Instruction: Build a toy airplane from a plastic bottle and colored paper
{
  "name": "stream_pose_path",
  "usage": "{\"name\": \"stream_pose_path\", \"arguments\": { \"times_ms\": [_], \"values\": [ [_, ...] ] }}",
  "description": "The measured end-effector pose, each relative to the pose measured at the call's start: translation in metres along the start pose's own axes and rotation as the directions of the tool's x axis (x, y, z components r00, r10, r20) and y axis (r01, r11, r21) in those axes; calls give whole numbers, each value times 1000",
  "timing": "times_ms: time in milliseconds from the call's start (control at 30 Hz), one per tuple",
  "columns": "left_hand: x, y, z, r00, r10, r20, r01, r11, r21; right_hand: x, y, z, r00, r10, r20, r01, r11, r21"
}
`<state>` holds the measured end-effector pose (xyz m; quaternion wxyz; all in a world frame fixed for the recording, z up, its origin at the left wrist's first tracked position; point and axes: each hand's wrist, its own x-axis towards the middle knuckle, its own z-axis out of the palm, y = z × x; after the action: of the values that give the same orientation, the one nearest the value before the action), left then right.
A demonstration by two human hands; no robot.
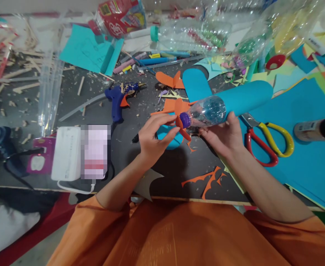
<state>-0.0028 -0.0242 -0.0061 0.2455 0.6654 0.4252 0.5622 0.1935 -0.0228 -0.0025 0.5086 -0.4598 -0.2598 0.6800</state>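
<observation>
Head view: plastic bottle [206, 109] lies tilted in the air above the dark table [96, 87], purple cap [185, 120] toward the left hand [153, 137]. That hand's thumb and forefinger close, slightly apart, on the orange propeller [179, 107] at the cap. Right hand [225, 137], partly curled, grips the bottle's blue-covered end, thumb up, fingers beneath. Scissors [250, 134] just beside, on blue sheet [317, 166]. Glue gun [118, 101] well left.

Left fingers [170, 138] on the orange propeller [179, 107] — right fingers [231, 120] on the clear, purple-capped bottle [208, 110].
</observation>
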Motion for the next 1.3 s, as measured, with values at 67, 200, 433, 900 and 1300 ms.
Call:
{"name": "stream_pose_path", "arguments": {
  "times_ms": [67, 200, 433, 900, 1300],
  "values": [
    [0, 1, 1, 1000, -19, -14, 19, 1000, 12, 0, 1, 0, 1000, -13, 2, 13, 1000, -14],
    [2, -2, 1, 992, -127, 4, 127, 991, 28, -2, 3, 2, 999, -37, 3, 37, 999, -18],
    [3, -6, 3, 910, -403, 95, 415, 887, -202, -3, 6, 3, 986, -154, -67, 154, 988, -5],
    [5, -5, 6, 808, -435, 397, 579, 712, -397, -5, 12, 10, 945, -304, -118, 302, 953, -29],
    [2, -5, 6, 832, -363, 418, 498, 821, -279, -7, 6, 11, 987, -121, -103, 127, 990, 55]
  ]
}}
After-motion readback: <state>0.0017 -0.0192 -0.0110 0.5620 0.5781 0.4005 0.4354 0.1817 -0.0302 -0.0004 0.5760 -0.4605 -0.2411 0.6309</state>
